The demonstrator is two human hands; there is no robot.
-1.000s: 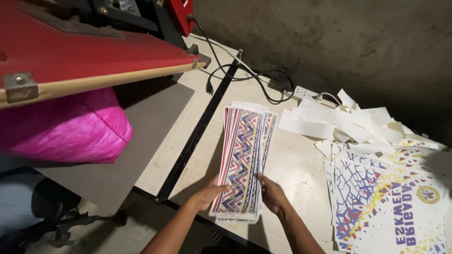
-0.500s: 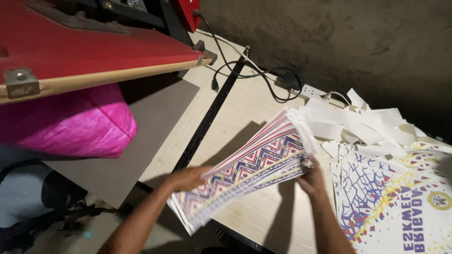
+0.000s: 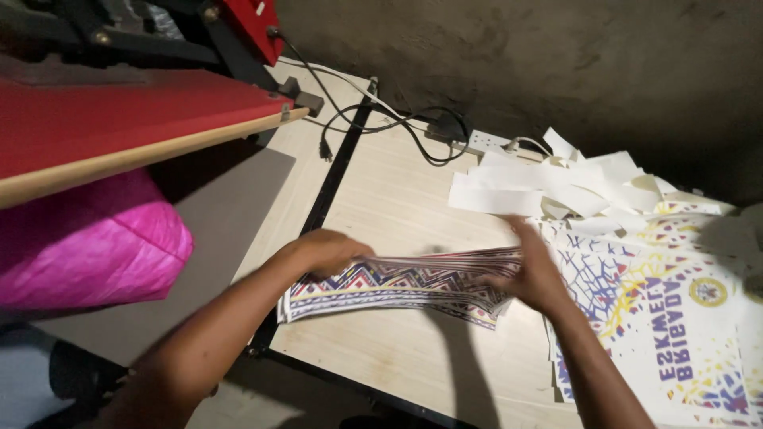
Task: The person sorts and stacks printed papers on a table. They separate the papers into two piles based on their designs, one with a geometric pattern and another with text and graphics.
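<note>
Both hands, left hand [image 3: 326, 250] and right hand [image 3: 532, 278], now clasp the patterned sheet stack [image 3: 405, 286] by its ends, swung crosswise and lowered onto the wooden table [image 3: 397, 191], beside the printed posters [image 3: 675, 318].

Two hands: left hand [image 3: 330, 250], right hand [image 3: 532, 278]. One stack of zigzag-patterned sheets [image 3: 405, 286]. One pink bag [image 3: 87, 250]. One red press [image 3: 119, 119]. One white power strip [image 3: 489, 143]. One table [image 3: 397, 191]. White paper strips [image 3: 548, 187]: many, uncountable.
</note>
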